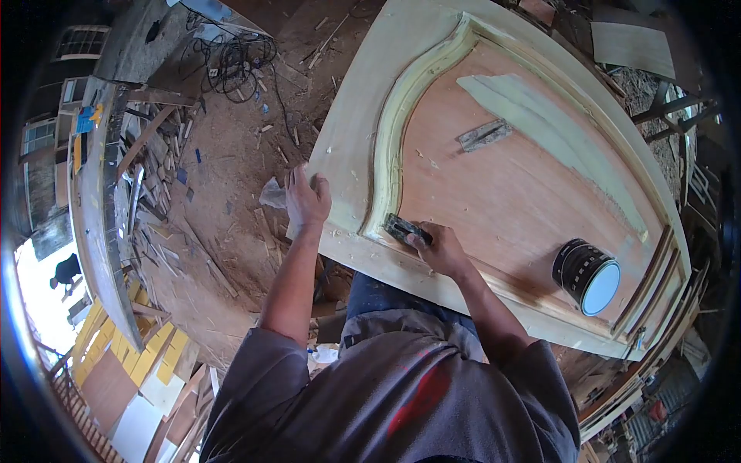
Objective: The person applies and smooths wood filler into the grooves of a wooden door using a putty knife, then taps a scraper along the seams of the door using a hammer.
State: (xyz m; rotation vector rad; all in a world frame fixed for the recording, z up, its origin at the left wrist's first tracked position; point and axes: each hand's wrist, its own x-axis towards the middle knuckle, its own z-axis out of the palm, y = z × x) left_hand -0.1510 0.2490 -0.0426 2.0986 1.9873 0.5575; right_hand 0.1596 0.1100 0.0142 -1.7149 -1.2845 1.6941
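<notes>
A wooden door point(351, 127) with a curved raised moulding lies flat in front of me. My left hand point(307, 202) is at its left edge, with fingers bent over the rim. My right hand point(441, 248) grips a dark, smeared putty knife point(404, 230), its blade against the moulding's near-left corner. Pale filler point(552, 127) is spread in a broad band along the recessed panel's far side. A second scraper point(485, 136), coated in grey residue, lies on the bare wood between that band and my right hand.
A black can point(570, 262) with a pale blue-white end stands or lies on the door's right part; I cannot tell which. Tangled black cable point(231, 65) and wood scraps point(158, 193) litter the dirt floor point(224, 154). Yellow-painted boards point(143, 347) lie at lower left.
</notes>
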